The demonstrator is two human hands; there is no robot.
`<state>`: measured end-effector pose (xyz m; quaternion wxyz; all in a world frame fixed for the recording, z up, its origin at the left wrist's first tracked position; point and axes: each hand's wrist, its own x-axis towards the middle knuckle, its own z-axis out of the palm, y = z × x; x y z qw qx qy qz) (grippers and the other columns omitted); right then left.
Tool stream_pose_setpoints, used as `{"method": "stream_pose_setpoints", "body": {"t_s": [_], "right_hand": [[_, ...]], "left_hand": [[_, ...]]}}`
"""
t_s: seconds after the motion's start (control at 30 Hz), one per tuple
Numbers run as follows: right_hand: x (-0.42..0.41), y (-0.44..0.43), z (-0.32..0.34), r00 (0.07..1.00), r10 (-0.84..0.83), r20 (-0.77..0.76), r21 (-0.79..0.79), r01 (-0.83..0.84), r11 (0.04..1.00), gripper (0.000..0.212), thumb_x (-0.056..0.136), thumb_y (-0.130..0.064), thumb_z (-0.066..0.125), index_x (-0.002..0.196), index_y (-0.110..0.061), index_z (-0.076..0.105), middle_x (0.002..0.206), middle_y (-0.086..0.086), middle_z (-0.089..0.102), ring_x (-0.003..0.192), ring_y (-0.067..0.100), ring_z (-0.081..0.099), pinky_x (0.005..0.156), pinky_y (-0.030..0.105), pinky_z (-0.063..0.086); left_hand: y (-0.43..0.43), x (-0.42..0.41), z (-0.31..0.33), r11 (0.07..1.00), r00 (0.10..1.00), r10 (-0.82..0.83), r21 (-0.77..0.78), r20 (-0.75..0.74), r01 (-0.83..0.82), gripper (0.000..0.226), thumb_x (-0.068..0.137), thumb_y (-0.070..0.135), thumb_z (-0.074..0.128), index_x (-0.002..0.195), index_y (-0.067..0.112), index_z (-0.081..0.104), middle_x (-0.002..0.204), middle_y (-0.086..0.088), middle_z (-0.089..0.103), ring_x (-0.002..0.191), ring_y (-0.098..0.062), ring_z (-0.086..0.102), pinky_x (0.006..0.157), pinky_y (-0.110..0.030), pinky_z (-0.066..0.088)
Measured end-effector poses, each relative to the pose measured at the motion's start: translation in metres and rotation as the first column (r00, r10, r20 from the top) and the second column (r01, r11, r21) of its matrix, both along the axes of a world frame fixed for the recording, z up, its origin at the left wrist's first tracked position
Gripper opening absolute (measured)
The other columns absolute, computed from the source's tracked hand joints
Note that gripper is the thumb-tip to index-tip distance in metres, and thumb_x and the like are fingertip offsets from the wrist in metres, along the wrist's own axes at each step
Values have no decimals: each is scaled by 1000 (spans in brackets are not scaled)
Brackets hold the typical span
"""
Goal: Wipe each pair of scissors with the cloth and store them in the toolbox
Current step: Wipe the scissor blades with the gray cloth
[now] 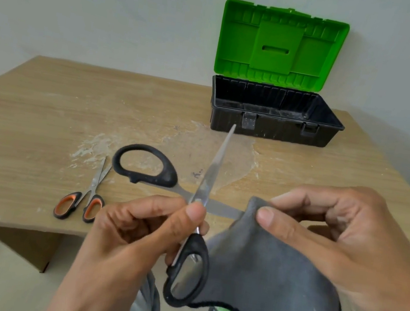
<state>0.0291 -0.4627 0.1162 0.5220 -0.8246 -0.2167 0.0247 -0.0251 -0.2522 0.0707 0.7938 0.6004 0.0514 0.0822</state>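
Grey cloth (273, 280) pinched in right grip (332, 241); left grip (140, 225) pinches wide-open black-handled scissors (214, 167). Orange-handled scissors (86, 196) lie left, green-lidded black toolbox (271, 130) beyond.

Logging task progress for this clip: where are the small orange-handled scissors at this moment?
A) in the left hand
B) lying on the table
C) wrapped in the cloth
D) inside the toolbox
B: the orange-handled scissors lie on the table, to the left of both hands, while the left hand pinches the black-handled scissors instead.
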Motion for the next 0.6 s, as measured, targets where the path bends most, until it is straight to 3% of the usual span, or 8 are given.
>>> {"method": "stream_pose_setpoints", "body": {"t_s": [0.03, 0.17, 0.27, 0.37, 0.5, 0.6], "right_hand": [[0, -1, 1, 1000, -7, -6, -4, 7, 1000, 13, 76, -45, 81, 78, -33, 84, 79, -5, 81, 71, 14, 77, 62, 31, 61], [-4, 6, -1, 998, 33, 54, -101, -28, 994, 18, 82, -54, 79, 81, -37, 82, 77, -14, 80, 69, 11, 76, 59, 18, 57], [-5, 10, 0, 997, 50, 57, -128, -42, 991, 21, 81, -56, 77, 81, -36, 82, 77, -15, 79, 71, 10, 76, 59, 25, 59], [2, 2, 2, 998, 62, -21, -86, -64, 994, 16, 74, -50, 77, 76, -35, 83, 76, -10, 80, 68, 10, 76, 58, 16, 56], [3, 5, -2, 998, 66, -25, -91, -68, 994, 15, 75, -46, 78, 78, -33, 83, 77, -10, 81, 70, 12, 77, 67, 21, 60], [-1, 18, -8, 997, 72, 18, -99, -70, 993, 19, 79, -46, 77, 78, -28, 81, 76, -11, 80, 71, 10, 76, 67, 25, 60]], "left_hand": [[2, 0, -1, 1000, 1000, -9, 6, 0, 9, 35, 55, 42, 84, 68, 10, 78, 67, -14, 72, 60, -23, 55, 55, -23, 48], [-4, 0, -2, 994, 996, -92, 60, 16, 91, 36, 63, 38, 82, 71, 4, 77, 63, -19, 66, 52, -20, 50, 51, -22, 44], [-3, 0, -4, 994, 995, -102, 30, -4, 102, 35, 61, 38, 85, 71, 5, 78, 69, -23, 69, 60, -27, 53, 60, -33, 45], [5, 0, -5, 997, 997, -74, -23, -25, 73, 42, 50, 45, 91, 69, 10, 78, 69, -22, 69, 65, -28, 53, 64, -36, 45], [2, 1, -5, 994, 994, -105, 39, -7, 106, 37, 61, 41, 85, 72, 6, 78, 69, -26, 66, 63, -25, 53, 57, -27, 45], [-6, 1, -7, 988, 989, -148, 39, -12, 149, 37, 67, 38, 82, 73, 3, 76, 70, -24, 67, 66, -27, 52, 64, -37, 42]]}}
